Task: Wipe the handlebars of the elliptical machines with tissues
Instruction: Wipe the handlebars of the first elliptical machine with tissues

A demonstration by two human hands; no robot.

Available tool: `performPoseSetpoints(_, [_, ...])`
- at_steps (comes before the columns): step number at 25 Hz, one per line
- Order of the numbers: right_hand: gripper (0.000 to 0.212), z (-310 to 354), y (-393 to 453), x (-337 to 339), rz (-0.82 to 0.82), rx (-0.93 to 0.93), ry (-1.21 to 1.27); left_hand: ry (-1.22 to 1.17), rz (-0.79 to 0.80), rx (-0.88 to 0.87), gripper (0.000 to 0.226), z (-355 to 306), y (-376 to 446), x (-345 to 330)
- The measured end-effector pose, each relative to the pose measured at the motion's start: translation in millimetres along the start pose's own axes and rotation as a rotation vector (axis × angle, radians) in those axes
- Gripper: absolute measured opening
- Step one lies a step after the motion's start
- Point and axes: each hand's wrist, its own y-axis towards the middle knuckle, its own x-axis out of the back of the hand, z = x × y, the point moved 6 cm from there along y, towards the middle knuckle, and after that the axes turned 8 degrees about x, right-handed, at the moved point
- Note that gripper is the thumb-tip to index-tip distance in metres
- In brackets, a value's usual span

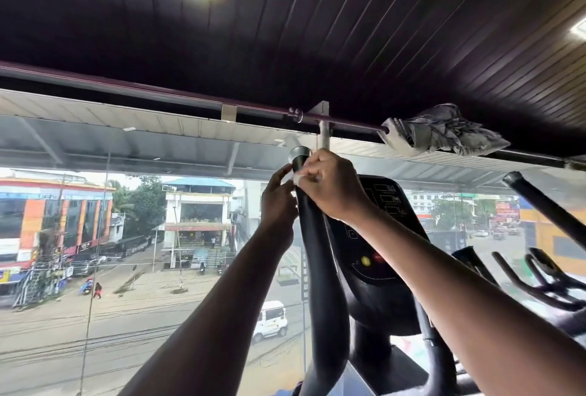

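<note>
**Two hands at the top of the handlebar**

Both arms reach up to the top of a tall black handlebar (312, 237) on an elliptical machine (377, 307). The bar rises from the bottom of the view and ends in a shiny silver cap (300, 152).

The right hand (329, 184) is curled round the bar just under the cap. Its fingers press a small white tissue (299, 177) against the bar. Only a little bit of the tissue peeks out from under the fingers, on the left side of the hand.

The left hand (279, 202) is on the other side of the same bar, a bit lower. Its fingers are bent and its fingertips touch the bar right beside the tissue. I cannot tell if it is pinching the tissue or only touching the bar.

Just behind the bar, to the right, is the machine's black console (374, 230) with a yellow button (365, 260) and a red one next to it.

More black handlebars (545, 281) of other machines stand at the far right.

Up high, a long rod (158, 96) runs under the dark ceiling (317, 31). A crumpled grey cloth (444, 131) is draped on it, up and to the right of the hands.

Past the big window is a street far below, with a white van (271, 321) and bright buildings (54, 218).
</note>
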Motion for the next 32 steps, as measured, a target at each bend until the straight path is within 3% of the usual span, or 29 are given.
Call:
performPoseSetpoints(2, [0.016, 3, -11, 3, -0.003, 0.024, 0.035, -0.007, 0.012, 0.015, 0.036, 1, -2, -1])
performPoseSetpoints(5, [0.022, -3, -18, 11, -0.058, -0.088, 0.079, -0.014, 0.003, 0.033, 0.032, 3, -10, -3])
performPoseSetpoints(14, [0.019, 23, -60, 16, -0.031, 0.02, 0.161, 0.171, -0.009, -0.016, 0.035, 5, -40, 0])
performPoseSetpoints(17, [0.025, 22, -79, 24, -0.078, -0.079, 0.221, 0.193, -0.041, 0.024, 0.034, 8, -55, 3])
performPoseSetpoints(20, [0.024, 42, -109, 29, -0.117, 0.024, 0.286, 0.286, -0.042, 0.02, 0.033, 13, -71, 5])
performPoseSetpoints(24, [0.023, 41, -133, 40, -0.184, -0.182, 0.352, 0.27, -0.112, 0.054, 0.029, 28, -94, 11])
performPoseSetpoints(28, [0.017, 76, -164, 45, -0.131, 0.042, 0.299, 0.205, -0.132, 0.037, 0.031, 35, -116, 16])
performPoseSetpoints(32, [0.023, 60, -142, 54, -0.159, -0.184, 0.288, 0.245, -0.172, 0.078, 0.034, 41, -144, 16])
